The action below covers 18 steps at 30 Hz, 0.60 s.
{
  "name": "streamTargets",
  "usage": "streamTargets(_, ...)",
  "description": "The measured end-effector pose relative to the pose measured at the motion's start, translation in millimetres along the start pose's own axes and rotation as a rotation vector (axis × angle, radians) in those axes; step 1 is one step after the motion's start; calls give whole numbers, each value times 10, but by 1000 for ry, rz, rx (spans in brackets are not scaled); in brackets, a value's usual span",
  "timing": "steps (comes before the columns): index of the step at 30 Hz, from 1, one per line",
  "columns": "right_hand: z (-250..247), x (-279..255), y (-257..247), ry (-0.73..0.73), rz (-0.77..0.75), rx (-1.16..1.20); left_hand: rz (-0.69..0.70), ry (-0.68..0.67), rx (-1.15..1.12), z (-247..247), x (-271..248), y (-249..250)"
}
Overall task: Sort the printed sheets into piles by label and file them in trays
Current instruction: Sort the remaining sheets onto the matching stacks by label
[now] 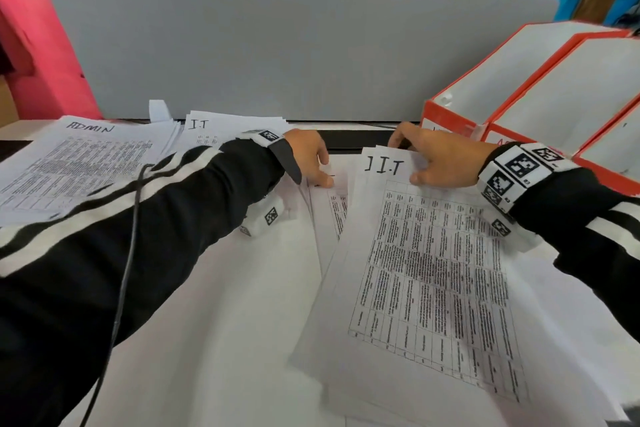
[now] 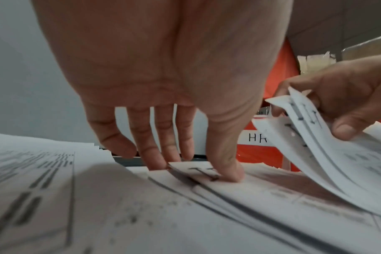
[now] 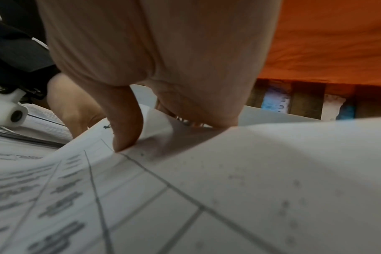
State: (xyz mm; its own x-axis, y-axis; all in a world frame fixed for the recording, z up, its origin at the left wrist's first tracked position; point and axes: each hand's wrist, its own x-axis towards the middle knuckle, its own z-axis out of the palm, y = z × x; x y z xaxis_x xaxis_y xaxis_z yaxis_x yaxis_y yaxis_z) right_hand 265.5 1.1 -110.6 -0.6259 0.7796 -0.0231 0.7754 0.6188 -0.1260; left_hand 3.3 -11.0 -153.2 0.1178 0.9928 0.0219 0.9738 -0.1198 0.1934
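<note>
My right hand [image 1: 412,163] grips the top edge of a raised sheaf of printed sheets marked "I.T" [image 1: 433,270], thumb on top and fingers beneath; in the right wrist view the thumb [image 3: 126,134] presses the sheaf [image 3: 228,171]. My left hand [image 1: 323,170] pinches the top edge of the sheet below [image 1: 332,211]. In the left wrist view its thumb [image 2: 228,173] lies on that sheet [image 2: 261,189] and the fingers curl over the far edge. An "ADMIN" pile [image 1: 69,170] lies at far left, an "I.T" pile [image 1: 221,128] behind it.
Orange-and-white file trays [image 1: 519,87] stand at the right; one is labelled "HR" [image 2: 257,137]. A grey divider panel [image 1: 277,45] closes off the back of the desk. Loose white sheets [image 1: 225,322] cover the near desk. A black cable [image 1: 128,253] runs over my left sleeve.
</note>
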Motion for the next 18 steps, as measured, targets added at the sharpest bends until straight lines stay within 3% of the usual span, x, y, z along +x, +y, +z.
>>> streamTargets(7,3,-18,35,-17,0,-58,-39,-36,24,-70,165,-66)
streamTargets(18,-46,-94,-9,157,-6,-35,-100,153,17,-214,18,39)
